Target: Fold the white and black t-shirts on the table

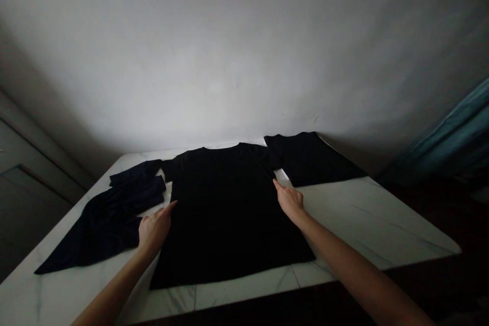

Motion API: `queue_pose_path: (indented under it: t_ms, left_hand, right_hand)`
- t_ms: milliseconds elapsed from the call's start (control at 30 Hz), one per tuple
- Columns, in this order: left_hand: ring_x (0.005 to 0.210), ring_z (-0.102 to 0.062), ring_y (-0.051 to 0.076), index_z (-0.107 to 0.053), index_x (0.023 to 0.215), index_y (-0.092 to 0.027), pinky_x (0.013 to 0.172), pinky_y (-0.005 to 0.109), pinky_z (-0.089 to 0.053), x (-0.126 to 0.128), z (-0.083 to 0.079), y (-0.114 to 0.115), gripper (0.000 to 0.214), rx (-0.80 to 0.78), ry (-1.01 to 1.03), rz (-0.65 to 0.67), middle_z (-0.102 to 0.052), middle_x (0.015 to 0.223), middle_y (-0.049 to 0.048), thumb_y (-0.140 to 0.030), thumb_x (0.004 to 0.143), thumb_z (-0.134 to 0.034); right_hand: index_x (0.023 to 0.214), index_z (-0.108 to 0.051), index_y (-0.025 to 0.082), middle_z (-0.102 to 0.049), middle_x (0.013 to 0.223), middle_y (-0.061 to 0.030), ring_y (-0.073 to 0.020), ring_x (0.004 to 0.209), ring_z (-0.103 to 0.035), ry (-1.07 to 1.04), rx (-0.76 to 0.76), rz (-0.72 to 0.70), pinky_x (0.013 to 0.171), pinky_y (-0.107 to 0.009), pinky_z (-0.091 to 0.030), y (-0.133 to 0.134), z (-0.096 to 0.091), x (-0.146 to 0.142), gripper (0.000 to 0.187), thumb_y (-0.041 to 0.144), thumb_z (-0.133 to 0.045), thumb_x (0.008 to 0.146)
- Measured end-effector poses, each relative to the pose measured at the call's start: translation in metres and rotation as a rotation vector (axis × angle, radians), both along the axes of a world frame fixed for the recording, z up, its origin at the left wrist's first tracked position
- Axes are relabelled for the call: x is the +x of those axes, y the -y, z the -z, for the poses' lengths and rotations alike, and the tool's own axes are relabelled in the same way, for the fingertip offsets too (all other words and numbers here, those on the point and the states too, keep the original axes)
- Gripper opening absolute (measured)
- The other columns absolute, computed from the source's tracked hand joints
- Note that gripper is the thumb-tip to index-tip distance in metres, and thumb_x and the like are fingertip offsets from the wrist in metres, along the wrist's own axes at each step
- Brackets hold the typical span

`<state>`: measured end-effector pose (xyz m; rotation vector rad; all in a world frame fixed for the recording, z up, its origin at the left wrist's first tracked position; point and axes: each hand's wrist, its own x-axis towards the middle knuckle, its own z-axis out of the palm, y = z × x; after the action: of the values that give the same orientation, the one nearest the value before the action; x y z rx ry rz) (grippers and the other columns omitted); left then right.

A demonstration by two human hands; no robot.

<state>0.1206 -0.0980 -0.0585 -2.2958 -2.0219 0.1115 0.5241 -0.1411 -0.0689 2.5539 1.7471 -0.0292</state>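
Observation:
A black T-shirt (229,214) lies spread flat on the marble-patterned table, its neckline toward the wall and its hem toward me. My left hand (155,226) is closed at the shirt's left side edge, below the sleeve, with the fingertips at the cloth. On the opposite edge, just under the right sleeve, my right hand (290,201) pinches the side of the shirt. The finger pads of both hands are hidden. Left of the shirt rests a rumpled dark navy garment (103,224), close to my left hand.
A folded black garment (315,158) lies at the table's back right, touching the shirt's right sleeve. The white table (382,219) stands against a pale wall (229,61). A teal cloth (451,132) hangs at the right, and a grey panel (30,204) is at the left.

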Motion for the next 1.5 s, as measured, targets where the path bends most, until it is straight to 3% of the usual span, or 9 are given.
queue_pose_path:
  t_ms: [233,500,733,867,1000,1100,1200,1300,1500]
  left_hand:
    - [0.094,-0.070,0.029,-0.045,0.145,-0.019,0.083,0.041,-0.049,0.004,-0.003,0.025,0.051,0.052,0.012,0.036,-0.076,0.099,0.0113,-0.037,0.098,-0.034]
    - [0.095,-0.071,0.028,-0.055,0.138,-0.029,0.088,0.042,-0.053,-0.027,0.028,0.083,0.055,-0.109,0.359,0.089,-0.077,0.102,0.0045,-0.045,0.089,-0.038]
    - [0.111,-0.067,0.029,-0.056,0.128,-0.052,0.094,0.042,-0.056,-0.062,0.044,0.084,0.055,-0.306,0.593,-0.035,-0.072,0.114,-0.0153,-0.060,0.074,-0.045]
    - [0.099,-0.071,0.035,-0.050,0.139,-0.047,0.087,0.048,-0.057,-0.070,0.028,0.083,0.068,-0.463,0.416,0.015,-0.076,0.106,-0.0052,-0.059,0.072,-0.051]
    - [0.096,-0.068,0.038,-0.068,0.123,-0.038,0.087,0.052,-0.055,-0.042,-0.011,0.058,0.052,-0.224,0.146,0.161,-0.074,0.103,0.0062,-0.051,0.073,-0.059]
    - [0.110,-0.063,0.032,-0.064,0.129,-0.031,0.097,0.047,-0.050,0.015,-0.026,0.016,0.047,-0.015,0.111,0.331,-0.067,0.121,0.0098,-0.044,0.085,-0.052]
    - [0.138,-0.042,0.030,-0.049,0.142,-0.016,0.113,0.046,-0.036,0.079,-0.010,-0.034,0.053,0.109,0.205,0.523,-0.047,0.149,0.0144,-0.038,0.094,-0.042]
    - [0.146,-0.029,0.030,-0.039,0.147,-0.009,0.117,0.049,-0.029,0.114,0.022,-0.076,0.059,0.120,0.218,0.559,-0.032,0.157,0.0184,-0.041,0.097,-0.036]
    - [0.147,-0.024,0.028,-0.033,0.151,-0.011,0.118,0.048,-0.026,0.097,0.058,-0.145,0.061,0.110,0.220,0.486,-0.029,0.158,0.0172,-0.043,0.099,-0.031]
  right_hand:
    - [0.148,-0.039,0.018,-0.074,0.097,-0.0125,-0.0248,0.087,-0.072,0.019,0.092,-0.015,0.069,-0.030,-0.051,0.023,-0.011,-0.007,0.050,0.035,-0.041,0.101]
    - [0.146,-0.043,0.024,-0.074,0.096,-0.0085,-0.0198,0.081,-0.071,0.008,0.161,-0.224,0.062,-0.026,-0.052,0.106,0.016,-0.019,0.049,0.017,-0.037,0.098]
    - [0.144,-0.047,0.034,-0.069,0.060,0.0004,-0.0179,0.054,-0.068,0.062,0.011,-0.228,0.048,-0.023,-0.045,0.129,0.026,-0.003,0.071,0.000,-0.044,0.082]
    - [0.142,-0.051,0.035,-0.067,0.056,-0.0010,-0.0198,0.053,-0.068,0.074,-0.066,-0.229,0.047,-0.023,-0.043,0.131,0.015,0.001,0.074,-0.002,-0.049,0.077]
    - [0.125,-0.067,0.028,-0.074,0.082,-0.0097,-0.0243,0.072,-0.072,0.056,-0.087,-0.308,0.057,-0.029,-0.049,0.092,-0.020,-0.015,0.038,0.018,-0.049,0.092]
    - [0.134,-0.059,0.023,-0.068,0.118,-0.0158,-0.0282,0.097,-0.068,0.009,0.037,-0.426,0.074,-0.036,-0.053,0.032,-0.037,-0.044,0.041,0.031,-0.042,0.098]
    - [0.148,-0.042,0.016,-0.041,0.152,-0.0186,-0.0317,0.135,-0.044,-0.087,0.094,-0.479,0.106,-0.045,-0.039,-0.033,-0.028,-0.073,0.054,0.039,-0.041,0.099]
    - [0.153,-0.030,0.011,-0.017,0.161,-0.0186,-0.0307,0.148,-0.021,-0.158,0.086,-0.422,0.118,-0.048,-0.020,-0.084,-0.005,-0.079,0.067,0.050,-0.036,0.099]
    - [0.155,-0.022,0.006,-0.012,0.161,-0.0191,-0.0285,0.150,-0.013,-0.208,0.023,-0.321,0.120,-0.047,-0.009,-0.148,0.018,-0.039,0.077,0.058,-0.023,0.098]
